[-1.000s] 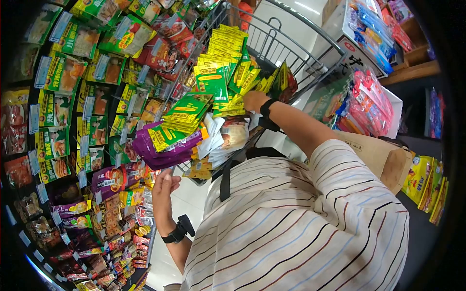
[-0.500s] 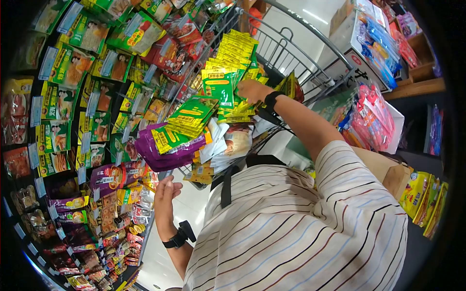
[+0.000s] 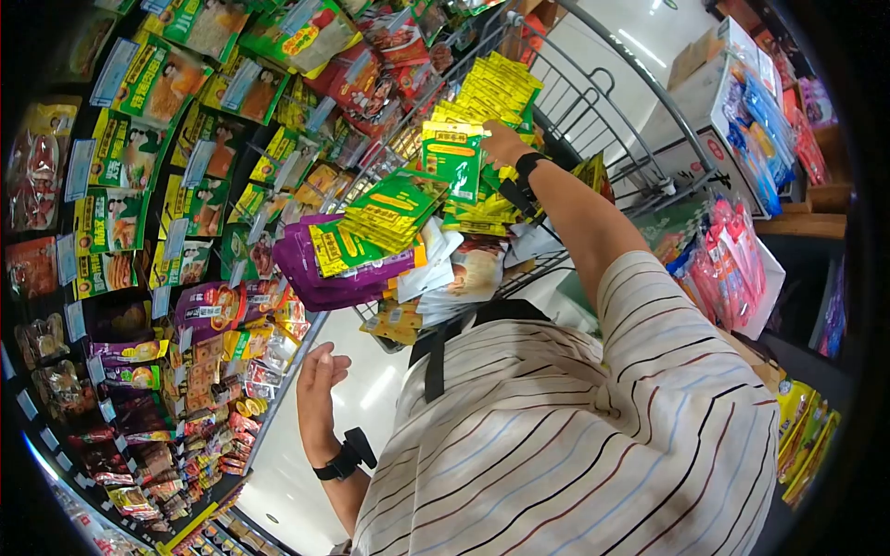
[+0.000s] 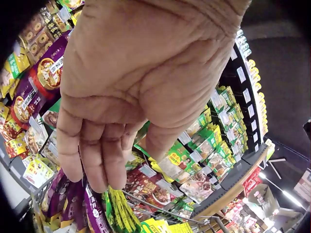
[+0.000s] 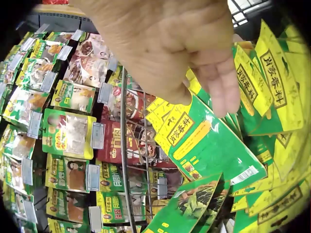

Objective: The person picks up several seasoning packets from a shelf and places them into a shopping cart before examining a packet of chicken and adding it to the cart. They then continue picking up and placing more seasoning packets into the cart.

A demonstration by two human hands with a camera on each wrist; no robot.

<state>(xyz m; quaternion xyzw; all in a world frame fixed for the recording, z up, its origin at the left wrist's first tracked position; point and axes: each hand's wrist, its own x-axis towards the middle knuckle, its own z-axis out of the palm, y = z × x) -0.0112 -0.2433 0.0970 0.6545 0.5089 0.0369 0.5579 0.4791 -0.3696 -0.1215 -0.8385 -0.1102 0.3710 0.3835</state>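
Observation:
In the head view my right hand (image 3: 505,144) reaches over a shopping cart heaped with packets. Its thumb and fingers pinch the top edge of a green-and-yellow seasoning packet (image 5: 214,143), which lies over other packets of the same kind. A fanned stack of yellow-topped seasoning packets (image 3: 496,88) is just behind it. Nearer lie more green packets (image 3: 389,208) on top of purple packs (image 3: 324,283), beside white packs (image 3: 464,278). My left hand (image 3: 322,380) hangs beside the cart's near end with fingers loosely extended and nothing in it.
Shelves of hanging food packs (image 3: 111,222) with price tags run along the left. The cart's wire side (image 3: 593,102) and handle rise at the right. Beyond it stand boxes with pink bagged goods (image 3: 728,259) and blue bags (image 3: 756,139).
My right hand has moved from the right side of the heap to the green-and-yellow seasoning packet and taken its edge. The left hand stays beside the cart. The head view has shifted.

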